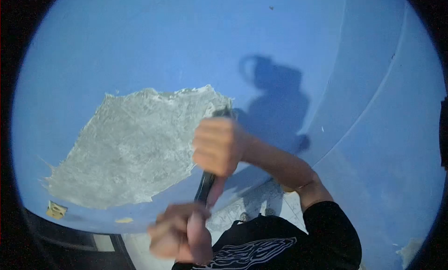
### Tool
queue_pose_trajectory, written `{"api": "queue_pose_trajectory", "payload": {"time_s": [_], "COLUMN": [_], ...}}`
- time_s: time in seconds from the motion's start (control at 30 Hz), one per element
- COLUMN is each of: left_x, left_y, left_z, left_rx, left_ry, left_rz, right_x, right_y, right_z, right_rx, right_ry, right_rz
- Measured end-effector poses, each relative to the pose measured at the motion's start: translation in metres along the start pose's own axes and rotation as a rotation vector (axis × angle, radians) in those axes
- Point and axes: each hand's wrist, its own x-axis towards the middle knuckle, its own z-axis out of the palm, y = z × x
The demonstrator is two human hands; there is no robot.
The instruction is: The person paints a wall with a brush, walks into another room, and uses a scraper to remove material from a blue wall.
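Note:
Both hands grip a black-handled scraper [204, 188] held at a slant against the blue wall [154, 41]. My right hand [217, 146] is closed round the upper part, close to the head. Lower down, my left hand [182, 232] wraps the handle's end and is smeared by motion. Only a dark bit of the scraper's head shows above my right hand; the rest of it is hidden. It meets the wall at the upper right edge of a rough grey bare patch [126, 148], which has ragged, flaking paint borders.
At lower left, a torn yellowish piece [57, 209] is on the wall above a dark piece of furniture [60, 239]. Pale floor and rubble [238, 202] lie by my feet. A wall corner line runs down the right side, and my shadow [280, 97] falls on the wall.

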Motion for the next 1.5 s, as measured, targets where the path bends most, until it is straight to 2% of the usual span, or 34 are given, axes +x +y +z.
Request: {"api": "queue_pose_trajectory", "payload": {"time_s": [0.03,0.1,0.13,0.17,0.23,0.3,0.33,0.43,0.5,0.57,0.6,0.63,0.7,0.77,0.83,0.9,0.97,1.0,1.07,1.13,1.17,1.2,1.23,1.27,1.33,1.37,1.47,1.5], "left_x": [-0.001,-0.01,-0.004,0.002,0.012,0.007,0.007,-0.004,0.008,0.007,0.0,-0.002,0.008,0.012,0.01,0.005,-0.001,0.005,-0.008,-0.009,-0.009,-0.007,-0.003,-0.001,0.004,0.0,0.001,0.002], "left_y": [0.013,0.004,-0.005,-0.017,-0.032,-0.033,-0.021,-0.004,-0.033,-0.039,-0.034,-0.026,-0.024,-0.022,-0.045,-0.054,-0.041,-0.023,-0.029,-0.03,-0.028,-0.025,-0.023,-0.027,-0.031,-0.028,-0.026,-0.025], "left_z": [-0.019,-0.012,-0.008,0.002,0.018,0.014,0.003,-0.01,0.021,0.018,0.003,-0.018,-0.03,-0.033,0.022,0.022,0.023,0.012,-0.023,-0.03,-0.018,-0.003,0.009,0.018,0.017,0.011,0.014,0.013], "left_rx": [-0.082,-0.128,0.184,0.112,0.021,-0.29,-0.108,-0.032,0.076,-0.163,-0.153,0.116,0.36,0.808,-0.129,-0.176,-0.165,-0.173,-0.166,-0.15,-0.01,0.126,0.261,0.003,-0.098,-0.185,-0.151,-0.132], "left_ry": [-0.165,0.091,-0.028,-0.058,-0.078,-0.049,-0.089,-0.073,-0.073,-0.049,-0.058,-0.194,-0.321,-0.548,-0.146,-0.189,-0.073,-0.188,-0.227,-0.271,-0.229,-0.182,-0.132,-0.131,-0.132,-0.129,-0.165,-0.191], "left_rz": [-0.063,0.101,0.177,0.148,0.134,0.124,0.05,0.015,0.112,0.076,0.055,0.113,0.203,0.49,0.001,0.02,-0.027,0.05,0.099,0.149,0.111,0.075,0.038,-0.015,-0.006,-0.024,-0.022,-0.026], "right_x": [0.01,0.005,-0.008,-0.018,-0.018,-0.019,-0.019,-0.01,-0.034,-0.03,-0.032,-0.034,-0.039,-0.045,-0.05,-0.059,-0.054,-0.046,-0.026,-0.009,-0.019,-0.03,-0.04,-0.041,-0.042,-0.041,-0.033,-0.036], "right_y": [-0.008,-0.006,0.002,0.01,0.023,0.011,-0.004,-0.007,0.01,0.015,0.009,0.002,0.013,0.017,0.018,0.021,0.011,0.004,-0.013,-0.02,-0.015,-0.003,0.001,0.006,0.005,-0.007,-0.003,0.007], "right_z": [0.001,0.012,0.02,0.026,0.012,0.011,0.012,0.009,0.016,0.014,0.014,0.015,0.007,0.004,0.006,0.008,0.009,0.012,0.007,0.002,0.008,0.014,0.018,0.018,0.011,0.019,0.027,0.019], "right_rx": [0.025,-0.023,-0.015,-0.007,-0.073,-0.075,-0.061,0.024,-0.131,-0.083,-0.041,0.001,-0.039,-0.06,-0.072,-0.102,-0.136,-0.097,-0.049,-0.023,-0.025,0.463,0.709,0.955,-0.023,-0.002,-0.088,-0.024], "right_ry": [0.025,0.049,0.105,0.16,0.068,0.038,0.028,-0.007,-0.055,-0.018,-0.007,0.004,0.003,0.003,0.012,0.071,0.133,0.156,0.175,-0.179,-0.176,-0.115,-0.089,-0.05,-0.017,-0.016,0.231,0.149], "right_rz": [-0.022,-0.05,-0.039,-0.027,-0.014,0.011,0.038,0.07,0.09,0.075,0.091,0.107,0.084,0.074,0.065,0.044,0.04,0.031,0.029,0.066,0.068,0.194,0.257,0.319,0.077,0.099,-0.025,0.024]}}
